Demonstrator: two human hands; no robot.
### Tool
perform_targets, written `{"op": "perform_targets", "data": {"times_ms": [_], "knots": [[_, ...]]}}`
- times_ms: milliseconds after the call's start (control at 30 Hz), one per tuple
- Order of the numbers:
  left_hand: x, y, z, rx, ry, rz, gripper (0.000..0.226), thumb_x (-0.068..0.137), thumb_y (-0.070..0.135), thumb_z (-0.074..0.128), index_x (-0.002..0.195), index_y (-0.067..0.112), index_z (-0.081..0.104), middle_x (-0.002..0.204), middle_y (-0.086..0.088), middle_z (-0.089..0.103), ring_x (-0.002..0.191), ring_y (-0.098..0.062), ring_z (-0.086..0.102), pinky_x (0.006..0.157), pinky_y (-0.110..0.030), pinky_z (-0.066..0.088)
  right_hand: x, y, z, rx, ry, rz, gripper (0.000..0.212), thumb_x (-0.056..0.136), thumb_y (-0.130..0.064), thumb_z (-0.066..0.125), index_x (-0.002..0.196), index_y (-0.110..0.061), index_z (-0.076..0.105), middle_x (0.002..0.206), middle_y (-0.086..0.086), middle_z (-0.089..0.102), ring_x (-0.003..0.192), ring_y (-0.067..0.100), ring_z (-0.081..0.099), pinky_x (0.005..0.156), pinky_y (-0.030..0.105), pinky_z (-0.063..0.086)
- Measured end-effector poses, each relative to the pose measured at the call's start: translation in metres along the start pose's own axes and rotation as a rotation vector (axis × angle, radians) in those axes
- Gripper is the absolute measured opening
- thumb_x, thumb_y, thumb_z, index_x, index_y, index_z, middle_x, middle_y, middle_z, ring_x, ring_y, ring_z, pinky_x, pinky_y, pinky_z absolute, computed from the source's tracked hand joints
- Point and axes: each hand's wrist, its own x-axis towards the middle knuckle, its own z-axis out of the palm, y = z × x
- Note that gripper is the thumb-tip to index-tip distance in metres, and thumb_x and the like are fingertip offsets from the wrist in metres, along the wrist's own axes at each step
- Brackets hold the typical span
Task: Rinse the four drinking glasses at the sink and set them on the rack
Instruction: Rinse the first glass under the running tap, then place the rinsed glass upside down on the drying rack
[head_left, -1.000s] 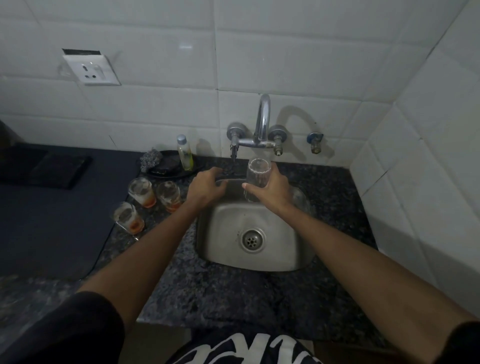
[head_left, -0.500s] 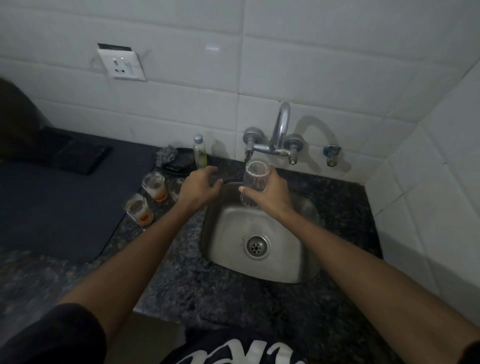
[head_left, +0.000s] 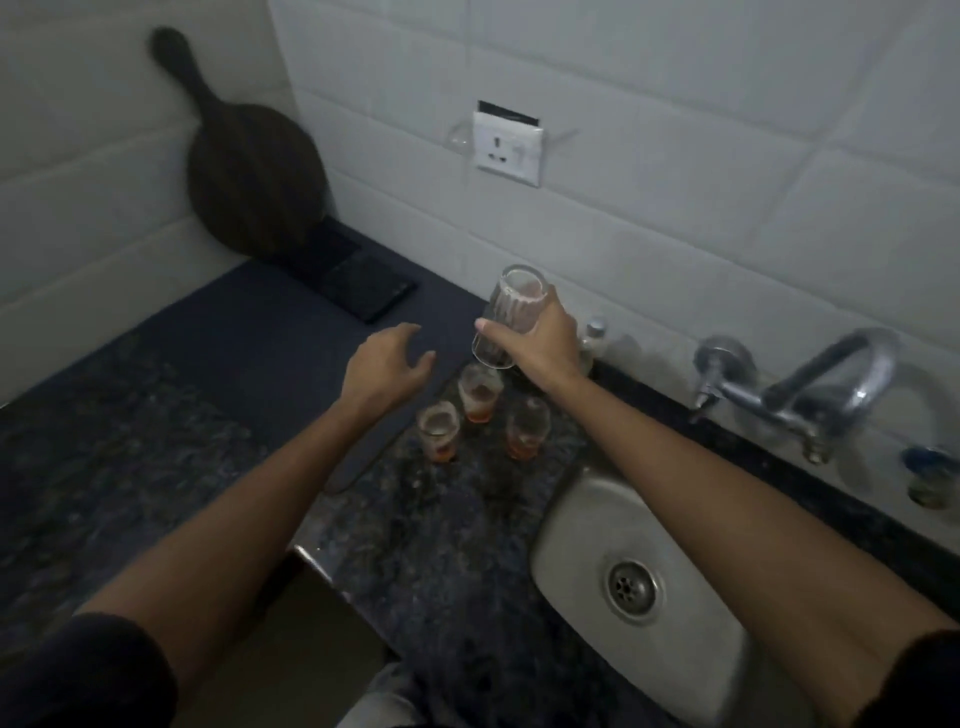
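Note:
My right hand (head_left: 540, 345) grips a clear ribbed drinking glass (head_left: 506, 312), tilted with its mouth down, held in the air above the counter left of the sink (head_left: 582, 545). Three more glasses with orange residue stand on the granite below it: one (head_left: 479, 397) right under the held glass, one (head_left: 439, 432) to its left front, one (head_left: 527, 427) nearest the sink. My left hand (head_left: 387, 366) hovers open, holding nothing, over the dark mat (head_left: 249, 332) just left of the glasses. No rack can be made out apart from this mat.
A chrome tap (head_left: 810, 384) juts from the tiled wall above the sink. A small bottle (head_left: 595, 338) stands behind my right hand. A dark round board (head_left: 249, 171) leans in the far left corner, a dark flat tray (head_left: 353, 275) below it. A wall socket (head_left: 508, 148).
My right hand has carried the glass from under the tap leftwards, over the three standing glasses. My left hand left the sink rim and moved over the mat. The view swung left.

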Motion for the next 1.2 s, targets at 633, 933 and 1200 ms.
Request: {"op": "perform_targets", "data": {"times_ms": [633,933,1200], "knots": [[0.19,-0.276,0.062,0.323,-0.212,-0.171,0.09,0.099,0.062,0.042,0.162,0.003,0.019,0.169,-0.022,0.019,0.158,-0.039,0.012,0.128,-0.054,0.01,0.262,0.025,0.3,0.095,-0.206,0.034,0.065,0.072,-0.032,0.095,0.121,-0.022,0.053,0.11,-0.009,0.065,0.1,0.007,0.065,0.083,0.01,0.049],[0.185,-0.312,0.084,0.369,-0.211,-0.156,0.097,0.1,0.076,0.017,0.165,0.006,0.004,0.173,-0.017,0.0,0.16,-0.032,-0.006,0.129,-0.054,-0.001,0.298,0.048,0.346,0.06,-0.221,0.013,0.068,0.07,-0.03,0.096,0.124,-0.013,0.058,0.11,-0.006,0.065,0.099,0.009,0.064,0.081,0.003,0.045],[0.187,-0.312,0.081,0.367,-0.22,-0.157,0.098,0.099,0.077,0.018,0.165,0.006,0.001,0.173,-0.017,-0.004,0.16,-0.031,-0.01,0.129,-0.054,0.0,0.304,0.052,0.365,0.028,-0.223,0.0,0.064,0.072,-0.03,0.096,0.12,-0.007,0.059,0.108,-0.001,0.067,0.096,0.011,0.064,0.074,0.003,0.045]]}}
